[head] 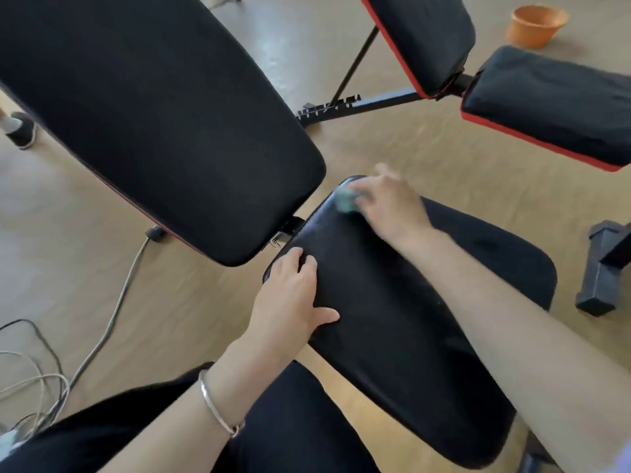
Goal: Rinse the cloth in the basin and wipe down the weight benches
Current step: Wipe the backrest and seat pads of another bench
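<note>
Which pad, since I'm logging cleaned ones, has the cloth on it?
The small near pad: the right hand holds the green cloth on its far end, the left hand rests on its edge. The big pad and both red-edged pads are untouched.

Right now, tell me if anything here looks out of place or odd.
Only the loose cables tangled on the floor left of the seat pad: a likely trip hazard. No spill or damage shows. The right hand holds the cloth on that pad.
</note>
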